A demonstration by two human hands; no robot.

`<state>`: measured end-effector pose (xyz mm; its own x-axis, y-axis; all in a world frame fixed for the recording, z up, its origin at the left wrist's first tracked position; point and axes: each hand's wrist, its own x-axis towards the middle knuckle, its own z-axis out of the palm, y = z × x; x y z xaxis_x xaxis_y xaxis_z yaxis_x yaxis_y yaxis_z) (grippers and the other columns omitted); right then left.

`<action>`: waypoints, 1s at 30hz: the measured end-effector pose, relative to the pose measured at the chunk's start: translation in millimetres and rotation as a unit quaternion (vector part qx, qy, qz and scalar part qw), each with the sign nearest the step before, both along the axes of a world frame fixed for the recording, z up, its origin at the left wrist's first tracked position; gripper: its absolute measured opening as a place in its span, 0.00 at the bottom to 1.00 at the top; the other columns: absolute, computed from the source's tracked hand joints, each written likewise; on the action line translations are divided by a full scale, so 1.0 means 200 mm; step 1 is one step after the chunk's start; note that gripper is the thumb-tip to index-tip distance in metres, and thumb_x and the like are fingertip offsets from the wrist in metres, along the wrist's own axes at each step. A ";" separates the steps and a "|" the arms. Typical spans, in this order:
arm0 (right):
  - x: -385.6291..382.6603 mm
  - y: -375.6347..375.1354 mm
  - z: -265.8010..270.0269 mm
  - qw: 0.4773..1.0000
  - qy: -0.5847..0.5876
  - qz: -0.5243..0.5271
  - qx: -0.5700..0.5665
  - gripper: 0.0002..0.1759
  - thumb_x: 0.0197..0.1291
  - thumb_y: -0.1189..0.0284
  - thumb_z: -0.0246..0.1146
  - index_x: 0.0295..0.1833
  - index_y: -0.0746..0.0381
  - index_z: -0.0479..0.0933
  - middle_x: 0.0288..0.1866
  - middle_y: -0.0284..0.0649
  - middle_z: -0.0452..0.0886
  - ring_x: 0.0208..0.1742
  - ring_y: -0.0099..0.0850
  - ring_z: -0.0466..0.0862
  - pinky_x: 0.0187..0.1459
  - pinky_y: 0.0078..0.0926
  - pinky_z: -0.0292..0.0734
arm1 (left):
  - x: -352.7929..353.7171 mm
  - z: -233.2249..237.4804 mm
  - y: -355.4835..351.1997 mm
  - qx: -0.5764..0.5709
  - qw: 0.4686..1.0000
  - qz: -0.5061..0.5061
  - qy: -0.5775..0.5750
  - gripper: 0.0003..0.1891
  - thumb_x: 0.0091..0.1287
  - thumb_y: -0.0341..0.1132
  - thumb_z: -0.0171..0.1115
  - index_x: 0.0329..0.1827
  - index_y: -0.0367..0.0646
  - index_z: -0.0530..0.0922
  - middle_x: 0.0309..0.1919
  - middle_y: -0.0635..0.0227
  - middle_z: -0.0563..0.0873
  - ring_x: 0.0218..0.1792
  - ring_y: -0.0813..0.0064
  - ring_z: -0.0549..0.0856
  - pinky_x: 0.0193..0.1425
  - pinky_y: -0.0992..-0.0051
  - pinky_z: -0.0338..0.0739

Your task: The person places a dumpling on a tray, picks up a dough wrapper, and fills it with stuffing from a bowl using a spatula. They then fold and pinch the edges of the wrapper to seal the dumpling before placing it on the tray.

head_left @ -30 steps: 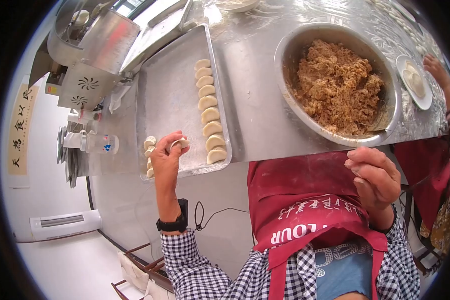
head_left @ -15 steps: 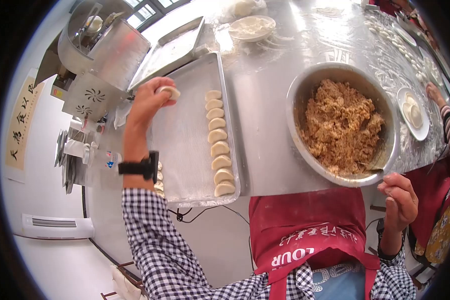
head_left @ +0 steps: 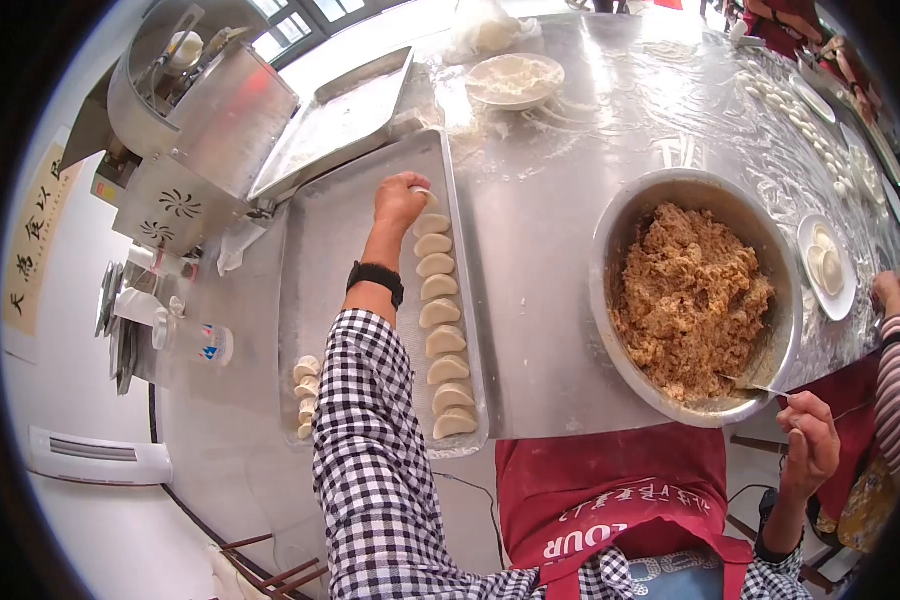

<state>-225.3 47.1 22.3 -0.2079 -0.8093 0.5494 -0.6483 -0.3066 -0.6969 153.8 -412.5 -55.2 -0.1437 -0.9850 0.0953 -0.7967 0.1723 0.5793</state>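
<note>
My left hand (head_left: pixel 402 203) pinches a dumpling (head_left: pixel 426 197) at the far end of the dumpling row (head_left: pixel 440 313) along the right side of the metal tray (head_left: pixel 345 290). My right hand (head_left: pixel 812 440) is curled at the spoon handle (head_left: pixel 770 389), beside the steel bowl (head_left: pixel 599 285) of brownish filling (head_left: pixel 695 300) on the bench (head_left: pixel 540 250).

Food-prep kitchen, commercial-looking: floury metal desk (head_left: pixel 540 340), big steel machine (head_left: pixel 195 130) with vent cutouts, metal trays, large bowl of filling (head_left: pixel 695 300), person in printed red apron (head_left: pixel 610 490), Chinese-character scroll (head_left: pixel 38 240) on white wall.
</note>
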 end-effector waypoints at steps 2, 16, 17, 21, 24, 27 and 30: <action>0.01 -0.01 0.00 1.000 0.002 0.001 0.006 0.09 0.60 0.73 0.58 0.38 0.70 0.73 0.42 0.52 0.77 0.35 0.33 0.79 0.36 0.27 0.78 | 0.04 -0.07 -0.05 0.010 1.000 -0.026 0.006 0.12 0.52 0.27 0.58 0.38 0.46 0.84 0.36 0.62 0.87 0.39 0.68 0.85 0.44 0.72 0.77; 0.04 -0.02 0.02 0.999 -0.001 -0.015 0.033 0.09 0.60 0.73 0.58 0.37 0.69 0.74 0.41 0.51 0.78 0.34 0.31 0.79 0.36 0.26 0.78 | 0.00 -0.03 0.03 -0.018 0.999 -0.035 0.000 0.09 0.51 0.28 0.59 0.34 0.47 0.85 0.32 0.65 0.87 0.34 0.71 0.86 0.41 0.74 0.78; 0.04 -0.02 0.02 0.999 -0.001 -0.016 0.033 0.09 0.60 0.73 0.58 0.37 0.69 0.74 0.41 0.51 0.78 0.34 0.31 0.79 0.36 0.26 0.78 | 0.00 -0.03 0.03 -0.025 0.999 -0.044 0.002 0.10 0.51 0.28 0.59 0.35 0.46 0.85 0.31 0.65 0.87 0.34 0.72 0.85 0.41 0.74 0.78; 0.02 -0.02 0.01 1.000 0.005 -0.014 0.022 0.09 0.61 0.72 0.58 0.37 0.69 0.74 0.42 0.51 0.78 0.34 0.31 0.79 0.35 0.25 0.78 | 0.01 -0.01 0.07 -0.034 0.998 -0.053 0.019 0.09 0.51 0.28 0.60 0.34 0.45 0.85 0.31 0.64 0.87 0.33 0.72 0.85 0.40 0.75 0.78; 0.01 -0.02 0.02 1.000 0.005 -0.016 0.007 0.09 0.61 0.72 0.58 0.37 0.69 0.74 0.42 0.51 0.77 0.34 0.31 0.79 0.35 0.24 0.77 | 0.01 0.00 0.08 -0.007 0.998 -0.053 0.030 0.11 0.51 0.26 0.60 0.38 0.41 0.83 0.33 0.62 0.87 0.35 0.74 0.85 0.42 0.77 0.77; 0.00 0.00 0.04 1.000 0.000 -0.027 -0.006 0.09 0.61 0.72 0.57 0.37 0.69 0.73 0.42 0.51 0.77 0.34 0.30 0.79 0.34 0.24 0.77 | 0.02 0.00 0.08 -0.028 0.998 -0.062 0.008 0.10 0.52 0.30 0.60 0.37 0.42 0.83 0.32 0.62 0.87 0.35 0.73 0.85 0.42 0.75 0.77; 0.00 0.01 0.08 0.998 -0.017 -0.067 -0.012 0.08 0.61 0.73 0.57 0.36 0.70 0.74 0.41 0.51 0.78 0.35 0.32 0.79 0.35 0.25 0.77 | 0.01 0.01 0.11 -0.082 0.994 -0.070 -0.022 0.08 0.51 0.31 0.60 0.33 0.44 0.84 0.30 0.62 0.86 0.32 0.71 0.85 0.37 0.74 0.77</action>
